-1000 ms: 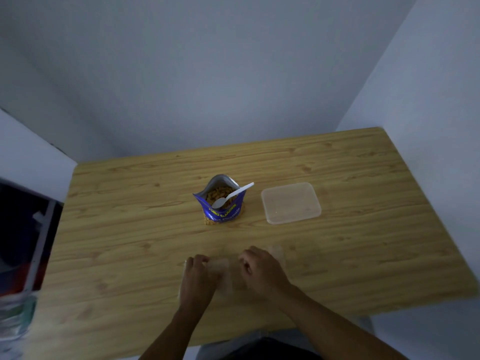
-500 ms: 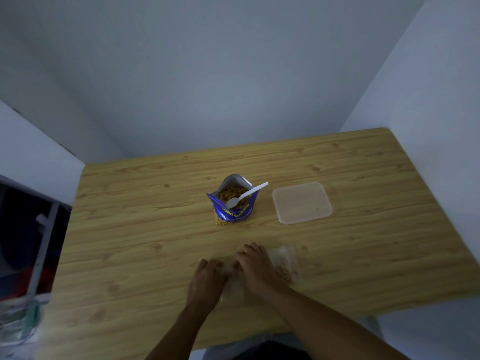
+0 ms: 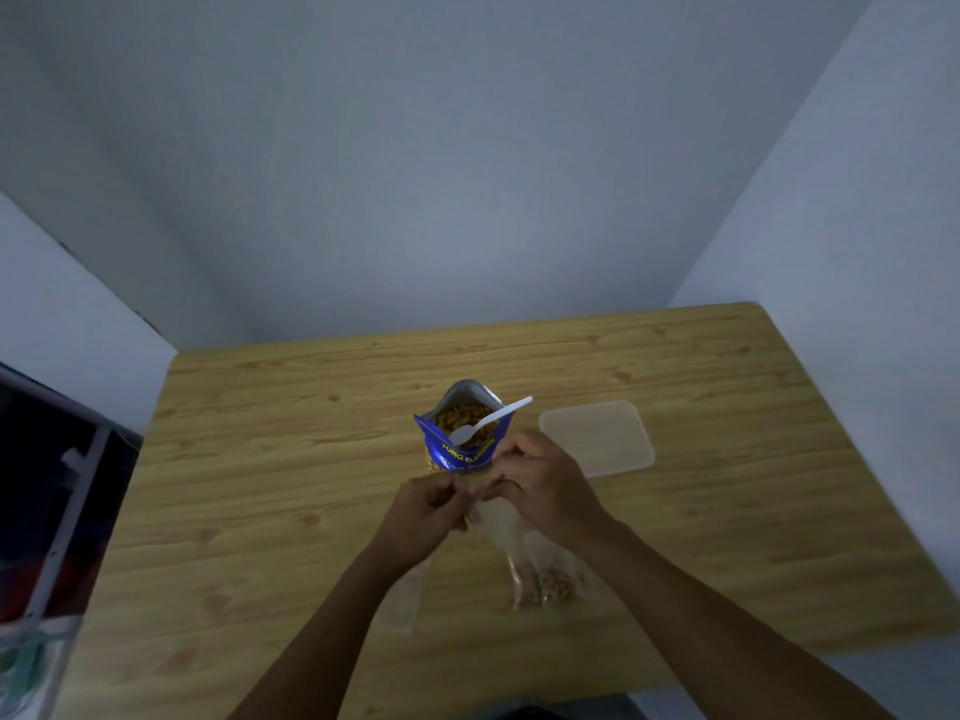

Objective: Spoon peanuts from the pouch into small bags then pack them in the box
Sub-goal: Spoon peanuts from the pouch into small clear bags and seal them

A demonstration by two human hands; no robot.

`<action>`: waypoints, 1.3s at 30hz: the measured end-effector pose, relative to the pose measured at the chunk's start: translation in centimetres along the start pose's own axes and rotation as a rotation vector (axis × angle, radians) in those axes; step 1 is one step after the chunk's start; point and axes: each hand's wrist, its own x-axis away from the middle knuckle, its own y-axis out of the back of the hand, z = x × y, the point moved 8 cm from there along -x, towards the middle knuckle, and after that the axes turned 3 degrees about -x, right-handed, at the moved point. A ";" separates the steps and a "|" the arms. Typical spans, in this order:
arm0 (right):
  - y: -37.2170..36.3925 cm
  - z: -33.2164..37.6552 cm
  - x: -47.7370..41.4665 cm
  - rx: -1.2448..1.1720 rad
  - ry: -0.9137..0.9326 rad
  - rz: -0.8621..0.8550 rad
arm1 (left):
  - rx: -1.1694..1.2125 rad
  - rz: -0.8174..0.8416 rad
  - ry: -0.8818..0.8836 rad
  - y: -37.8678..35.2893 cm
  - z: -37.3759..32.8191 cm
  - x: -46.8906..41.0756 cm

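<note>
A blue pouch (image 3: pixel 464 449) stands open in the middle of the wooden table (image 3: pixel 260 459), full of peanuts, with a white plastic spoon (image 3: pixel 488 420) resting in its mouth. Just in front of it my left hand (image 3: pixel 428 506) and my right hand (image 3: pixel 545 483) pinch the top of a small clear bag (image 3: pixel 496 519), raised off the table. A filled small bag (image 3: pixel 545 582) of peanuts lies on the table below my right wrist. A clear plastic box (image 3: pixel 597 439) sits to the right of the pouch.
Several flat clear bags (image 3: pixel 402 605) lie under my left forearm. Walls close in behind and to the right of the table. A dark shelf or rack (image 3: pixel 57 491) stands beyond the left edge.
Both hands have risen from the table and moved toward the pouch, lifting a small clear bag between them. The filled bag of peanuts now lies uncovered.
</note>
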 end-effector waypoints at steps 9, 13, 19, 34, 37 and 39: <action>1.3 1.0 -1.4 0.089 0.142 0.283 | -0.413 -0.262 -0.167 2.4 -4.7 -1.7; 1.7 -1.0 -1.6 -0.161 -0.258 0.211 | -0.439 -0.314 -0.194 1.6 -5.7 -1.3; 1.8 -2.4 -1.9 -0.496 -0.525 0.069 | -0.295 -0.284 -0.267 1.5 -6.2 -0.8; 3.0 -1.1 -4.9 -0.576 -0.474 0.038 | -0.410 -0.335 -0.357 2.9 -8.2 -1.8; 5.2 -3.7 -4.6 -0.317 -0.615 -0.296 | -0.308 -0.395 -0.317 4.3 -7.4 -1.9; 4.4 -5.7 -4.1 -0.218 -0.758 -0.280 | -0.294 -0.426 -0.296 5.3 -6.4 -1.9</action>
